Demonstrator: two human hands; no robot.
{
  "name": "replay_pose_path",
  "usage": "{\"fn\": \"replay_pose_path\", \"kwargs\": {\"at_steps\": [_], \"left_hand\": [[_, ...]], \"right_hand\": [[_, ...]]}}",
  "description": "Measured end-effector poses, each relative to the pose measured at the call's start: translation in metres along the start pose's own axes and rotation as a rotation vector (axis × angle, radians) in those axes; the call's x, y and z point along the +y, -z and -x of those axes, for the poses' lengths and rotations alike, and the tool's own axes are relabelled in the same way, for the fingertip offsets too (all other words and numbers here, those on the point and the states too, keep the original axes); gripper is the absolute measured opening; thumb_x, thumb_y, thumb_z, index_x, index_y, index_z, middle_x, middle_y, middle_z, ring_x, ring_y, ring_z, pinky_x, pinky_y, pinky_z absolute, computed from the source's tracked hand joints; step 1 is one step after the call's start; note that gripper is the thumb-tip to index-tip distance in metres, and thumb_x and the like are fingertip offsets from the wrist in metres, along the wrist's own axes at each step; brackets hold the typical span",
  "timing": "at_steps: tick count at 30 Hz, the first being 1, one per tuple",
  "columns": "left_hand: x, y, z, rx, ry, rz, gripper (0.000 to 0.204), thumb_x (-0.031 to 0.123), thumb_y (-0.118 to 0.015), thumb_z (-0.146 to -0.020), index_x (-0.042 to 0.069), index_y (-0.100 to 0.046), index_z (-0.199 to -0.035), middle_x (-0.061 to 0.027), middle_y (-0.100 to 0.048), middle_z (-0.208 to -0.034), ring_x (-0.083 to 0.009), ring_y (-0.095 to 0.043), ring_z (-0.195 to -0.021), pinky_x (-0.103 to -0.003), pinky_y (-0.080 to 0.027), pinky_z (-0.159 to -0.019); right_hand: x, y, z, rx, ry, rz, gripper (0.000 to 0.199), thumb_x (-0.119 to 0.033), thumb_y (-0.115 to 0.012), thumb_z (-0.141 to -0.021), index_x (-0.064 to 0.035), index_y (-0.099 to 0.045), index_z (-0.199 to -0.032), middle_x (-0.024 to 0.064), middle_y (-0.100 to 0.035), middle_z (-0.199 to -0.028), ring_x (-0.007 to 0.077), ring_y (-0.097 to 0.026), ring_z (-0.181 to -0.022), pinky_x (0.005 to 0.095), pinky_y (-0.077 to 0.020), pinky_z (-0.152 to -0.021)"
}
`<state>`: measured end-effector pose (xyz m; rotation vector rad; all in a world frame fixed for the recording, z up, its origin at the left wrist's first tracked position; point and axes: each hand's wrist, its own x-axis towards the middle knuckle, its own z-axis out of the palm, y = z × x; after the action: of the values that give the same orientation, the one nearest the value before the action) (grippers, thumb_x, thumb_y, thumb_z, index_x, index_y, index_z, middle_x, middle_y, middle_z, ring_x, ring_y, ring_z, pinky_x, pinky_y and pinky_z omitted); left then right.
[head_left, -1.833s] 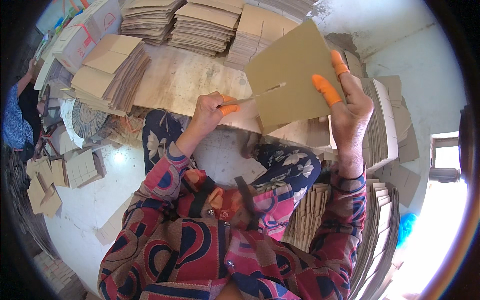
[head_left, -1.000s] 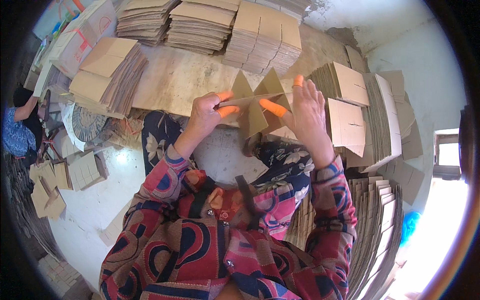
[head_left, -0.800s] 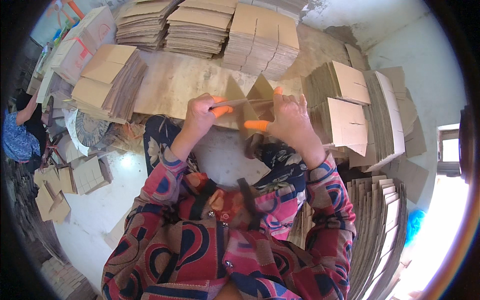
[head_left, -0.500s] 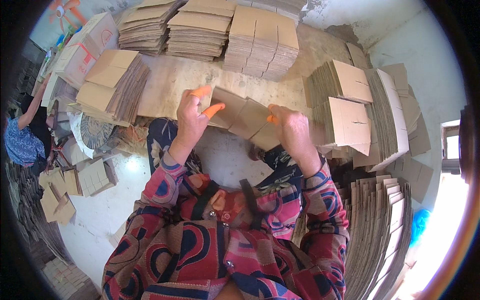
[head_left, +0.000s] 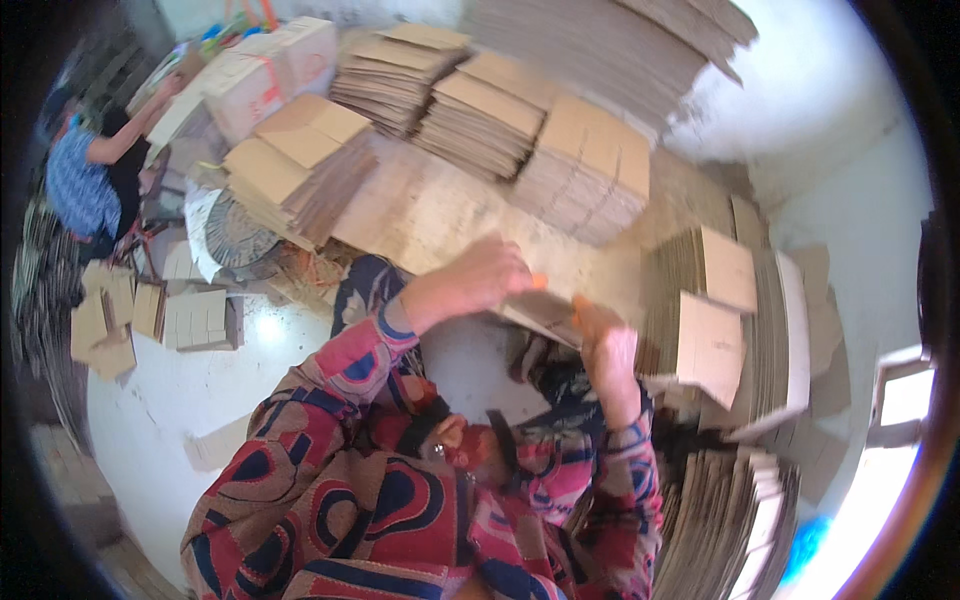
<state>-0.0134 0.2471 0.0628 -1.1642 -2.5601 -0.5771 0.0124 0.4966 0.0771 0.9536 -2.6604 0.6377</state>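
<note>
Between my two hands is a small brown cardboard sheet [head_left: 545,312], tilted and partly hidden by my fingers. My left hand [head_left: 488,274] is closed at the sheet's left end, with an orange finger cover showing at its fingertips. At the sheet's right end, my right hand [head_left: 608,345] grips the edge, and it too wears orange on its fingers. Both hands are above the front edge of a wooden table [head_left: 420,205], over my lap. Motion blurs the sheet, so its slots do not show clearly.
Slotted cardboard stacks stand on the table: a left stack [head_left: 300,165], a back stack [head_left: 480,115], a thick stack [head_left: 585,170] and a right stack [head_left: 710,335]. Bundled sheets [head_left: 725,520] stand low at right. Another person [head_left: 85,180] works at far left, near a white carton [head_left: 270,80].
The head view has swung, shifting the scene right and down. My hands have come closer together, the left moving toward the right, and the sheet now shows less of its face.
</note>
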Motion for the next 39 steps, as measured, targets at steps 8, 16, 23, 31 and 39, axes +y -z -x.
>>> {"fn": "replay_pose_path", "kwargs": {"at_steps": [8, 16, 23, 31, 39], "left_hand": [[0.039, 0.091, 0.064, 0.537, -0.019, -0.443, 0.03, 0.008, -0.063, -0.074, -0.004, -0.066, -0.102, -0.0112, -0.065, -0.095, -0.0205, -0.058, -0.074, -0.034, -0.05, -0.061], [-0.082, 0.133, 0.159, 0.308, 0.356, -1.036, 0.035, 0.012, -0.06, -0.07, -0.006, -0.065, -0.1, -0.0131, -0.061, -0.092, -0.0251, -0.056, -0.093, -0.035, -0.046, -0.069], [-0.168, 0.105, 0.208, 0.054, 0.779, -0.929, 0.016, 0.013, -0.059, -0.077, 0.004, -0.065, -0.089, -0.0133, -0.065, -0.084, -0.0284, -0.064, -0.085, -0.041, -0.05, -0.066], [-0.08, 0.094, 0.15, 0.262, 0.557, -0.619, 0.023, 0.022, -0.068, -0.085, 0.006, -0.065, -0.101, -0.0188, -0.064, -0.08, -0.0396, -0.061, -0.072, -0.046, -0.049, -0.062], [0.013, -0.013, 0.087, 0.023, 0.295, -0.024, 0.015, 0.016, -0.069, -0.081, 0.004, -0.06, -0.085, -0.0134, -0.064, -0.077, -0.0318, -0.061, -0.07, -0.041, -0.049, -0.062]], "right_hand": [[-0.054, 0.02, 0.03, 0.604, -0.029, 0.452, 0.04, 0.0, -0.064, -0.087, 0.0019, -0.056, -0.126, 0.0186, -0.059, -0.122, 0.038, -0.053, -0.12, 0.0486, -0.0414, -0.101], [-0.048, -0.043, 0.123, 0.248, -0.333, 0.155, 0.028, -0.003, -0.064, -0.087, 0.0049, -0.063, -0.113, 0.0213, -0.064, -0.106, 0.0368, -0.06, -0.098, 0.0427, -0.0477, -0.087], [-0.035, -0.029, 0.154, 0.263, -0.396, 0.272, 0.022, -0.005, -0.065, -0.088, 0.0034, -0.065, -0.108, 0.0186, -0.066, -0.096, 0.0351, -0.062, -0.087, 0.0425, -0.0484, -0.077], [0.033, 0.05, 0.137, 0.472, -0.544, 0.674, 0.024, -0.014, -0.06, -0.092, -0.0008, -0.062, -0.112, 0.0151, -0.064, -0.108, 0.032, -0.059, -0.104, 0.0406, -0.0454, -0.09], [0.108, 0.034, 0.109, 0.118, -0.82, 0.97, 0.063, -0.049, -0.066, -0.082, 0.0064, -0.058, -0.109, 0.0186, -0.061, -0.115, 0.0349, -0.054, -0.113, 0.046, -0.0435, -0.091]]}}
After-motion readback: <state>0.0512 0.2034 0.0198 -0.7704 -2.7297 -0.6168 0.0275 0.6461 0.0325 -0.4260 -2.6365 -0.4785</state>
